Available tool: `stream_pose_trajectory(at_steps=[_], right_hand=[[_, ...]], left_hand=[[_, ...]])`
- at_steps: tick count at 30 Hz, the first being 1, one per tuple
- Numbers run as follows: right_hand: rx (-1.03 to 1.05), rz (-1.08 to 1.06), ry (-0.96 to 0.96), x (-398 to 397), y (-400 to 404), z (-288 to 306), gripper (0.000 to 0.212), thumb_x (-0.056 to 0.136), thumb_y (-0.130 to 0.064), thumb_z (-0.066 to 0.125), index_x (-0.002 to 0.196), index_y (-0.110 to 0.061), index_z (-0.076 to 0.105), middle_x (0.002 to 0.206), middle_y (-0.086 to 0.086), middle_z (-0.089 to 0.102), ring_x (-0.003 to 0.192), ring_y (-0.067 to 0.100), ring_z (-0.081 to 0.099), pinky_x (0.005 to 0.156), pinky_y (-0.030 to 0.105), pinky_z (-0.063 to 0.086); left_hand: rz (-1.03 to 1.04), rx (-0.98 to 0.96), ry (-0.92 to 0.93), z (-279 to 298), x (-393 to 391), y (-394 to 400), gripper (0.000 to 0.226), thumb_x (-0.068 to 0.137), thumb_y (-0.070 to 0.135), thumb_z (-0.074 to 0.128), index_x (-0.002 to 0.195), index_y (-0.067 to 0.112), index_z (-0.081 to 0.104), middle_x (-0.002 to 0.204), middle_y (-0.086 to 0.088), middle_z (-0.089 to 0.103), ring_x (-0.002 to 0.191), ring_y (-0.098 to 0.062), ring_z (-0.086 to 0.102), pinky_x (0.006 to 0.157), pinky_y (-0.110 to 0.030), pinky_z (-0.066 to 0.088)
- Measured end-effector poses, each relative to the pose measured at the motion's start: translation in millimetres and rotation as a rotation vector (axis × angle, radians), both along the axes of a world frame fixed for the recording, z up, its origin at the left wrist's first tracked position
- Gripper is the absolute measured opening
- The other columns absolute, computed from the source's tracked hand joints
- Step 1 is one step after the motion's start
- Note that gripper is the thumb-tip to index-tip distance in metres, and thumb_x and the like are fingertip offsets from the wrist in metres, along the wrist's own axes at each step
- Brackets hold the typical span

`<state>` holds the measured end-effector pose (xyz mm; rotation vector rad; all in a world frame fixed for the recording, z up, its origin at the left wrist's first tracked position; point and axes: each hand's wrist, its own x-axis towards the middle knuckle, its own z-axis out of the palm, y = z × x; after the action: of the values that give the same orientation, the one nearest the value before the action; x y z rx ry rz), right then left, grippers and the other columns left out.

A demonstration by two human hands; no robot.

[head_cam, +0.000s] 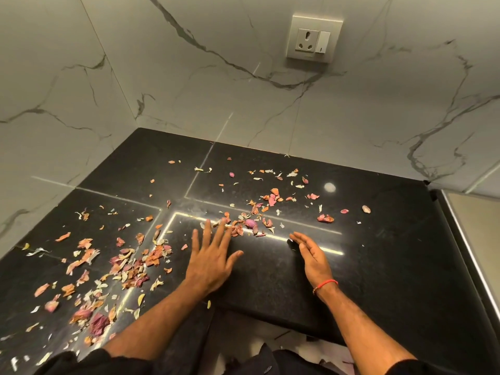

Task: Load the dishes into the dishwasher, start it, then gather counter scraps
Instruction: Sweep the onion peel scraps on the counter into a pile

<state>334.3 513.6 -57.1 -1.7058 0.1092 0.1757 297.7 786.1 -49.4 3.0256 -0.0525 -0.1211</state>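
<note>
The marble-veined wall tiles (189, 77) enclose the corner on two sides, meeting a black polished countertop (378, 253) that fills the lower view. A white socket plate with switch (313, 37) is mounted on the rear wall, upper right. Onion and garlic peel scraps (127, 263) lie scattered over the countertop: the densest patch sits at the left near the front edge, a second loose band runs across the middle toward the rear, and isolated flakes reach the right. The left hand (209, 262) lies palm down, fingers straight and spread, fingertips touching the middle cluster of scraps. The right hand (311, 255) is held on its edge, fingers straight and together, gripping nothing, well apart from the left. A red thread bracelet (326, 285) circles the right wrist.
</note>
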Motion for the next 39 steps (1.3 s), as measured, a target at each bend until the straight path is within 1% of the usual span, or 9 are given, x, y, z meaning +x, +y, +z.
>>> stream_pose_trajectory(at_steps=[7, 12, 19, 22, 24, 29, 32, 37, 39], right_hand=[[-0.002, 0.003, -0.021, 2.9, 1.4, 2.4, 0.030, 0.102, -0.007, 0.044, 0.122, -0.022, 0.061, 0.121, -0.008, 0.067, 0.113, -0.006, 0.058, 0.098, 0.012, 0.044], [-0.044, 0.010, -0.040, 2.8, -1.5, 6.5, 0.030, 0.102, -0.004, 0.044, 0.125, -0.013, 0.062, 0.119, -0.006, 0.067, 0.107, -0.018, 0.055, 0.089, 0.002, 0.040], [0.113, -0.157, -0.052, 29.1, -44.7, 0.8, 0.027, 0.101, -0.004, 0.046, 0.121, -0.009, 0.063, 0.119, 0.006, 0.070, 0.104, 0.018, 0.069, 0.100, 0.038, 0.050], [-0.178, -0.307, -0.207, 63.8, -91.0, 7.8, 0.030, 0.098, -0.010, 0.051, 0.115, -0.030, 0.067, 0.121, 0.000, 0.068, 0.113, 0.013, 0.062, 0.103, 0.039, 0.047], [-0.385, -0.332, -0.226, 92.6, -122.7, 8.6, 0.031, 0.095, -0.022, 0.054, 0.125, -0.025, 0.063, 0.134, 0.006, 0.060, 0.126, 0.015, 0.052, 0.111, 0.037, 0.038], [-1.002, -0.095, 0.079, 145.5, -159.4, -13.4, 0.083, 0.089, -0.069, 0.043, 0.154, -0.019, 0.023, 0.162, 0.014, 0.012, 0.150, 0.031, 0.006, 0.120, 0.051, 0.003], [-1.165, 0.036, -0.011, 144.3, -116.1, -20.0, 0.083, 0.089, -0.075, 0.025, 0.153, -0.022, 0.022, 0.163, 0.014, 0.009, 0.150, 0.035, 0.001, 0.119, 0.054, 0.001], [-0.937, 0.333, -0.257, 111.3, 0.7, -22.7, 0.071, 0.093, -0.064, 0.018, 0.150, -0.023, 0.031, 0.163, 0.006, 0.013, 0.151, 0.022, 0.003, 0.121, 0.051, 0.002], [-0.731, 0.536, -0.318, 93.1, 34.5, -16.4, 0.058, 0.099, -0.053, 0.026, 0.152, -0.028, 0.025, 0.163, -0.002, 0.010, 0.151, 0.015, 0.001, 0.122, 0.050, 0.002]], left_hand=[[-0.323, 0.012, 0.058, -8.9, 17.6, -69.1, 0.074, 0.099, 0.067, 0.009, 0.161, 0.027, 0.000, 0.166, 0.004, -0.022, 0.148, -0.026, -0.031, 0.123, -0.055, -0.009], [0.046, 0.035, 0.094, -9.4, 44.1, -58.5, 0.082, 0.093, 0.074, 0.001, 0.160, 0.026, -0.002, 0.167, 0.003, -0.015, 0.149, -0.034, -0.027, 0.108, -0.064, -0.028], [0.032, 0.014, -0.051, -8.1, 40.5, -74.1, 0.079, 0.092, 0.074, 0.012, 0.160, 0.034, 0.002, 0.167, -0.003, -0.016, 0.151, -0.035, -0.021, 0.113, -0.070, -0.015], [0.020, 0.000, -0.039, -11.6, 34.0, -83.4, 0.078, 0.091, 0.076, 0.013, 0.159, 0.039, 0.004, 0.166, -0.001, -0.024, 0.151, -0.034, -0.024, 0.112, -0.072, -0.012], [0.038, 0.016, -0.020, -11.1, 31.8, -86.1, 0.076, 0.091, 0.076, 0.015, 0.159, 0.041, 0.009, 0.166, 0.000, -0.022, 0.152, -0.034, -0.017, 0.111, -0.074, -0.008], [0.084, 0.067, 0.047, 2.0, 31.1, -84.5, 0.079, 0.089, 0.077, 0.011, 0.157, 0.038, 0.019, 0.166, -0.001, -0.024, 0.153, -0.036, -0.012, 0.109, -0.073, -0.016], [0.140, 0.085, 0.089, 6.6, 30.3, -80.7, 0.082, 0.087, 0.077, 0.010, 0.157, 0.035, 0.024, 0.167, -0.002, -0.017, 0.153, -0.033, -0.011, 0.110, -0.072, -0.017], [0.231, 0.086, 0.157, 6.9, 19.6, -81.5, 0.088, 0.082, 0.076, 0.002, 0.159, 0.034, -0.003, 0.161, 0.001, -0.030, 0.150, -0.029, -0.021, 0.110, -0.073, -0.014], [0.280, 0.073, 0.141, 8.9, 15.6, -83.2, 0.088, 0.084, 0.076, 0.009, 0.160, 0.033, 0.003, 0.164, 0.000, -0.020, 0.154, -0.030, -0.008, 0.110, -0.074, -0.009]])
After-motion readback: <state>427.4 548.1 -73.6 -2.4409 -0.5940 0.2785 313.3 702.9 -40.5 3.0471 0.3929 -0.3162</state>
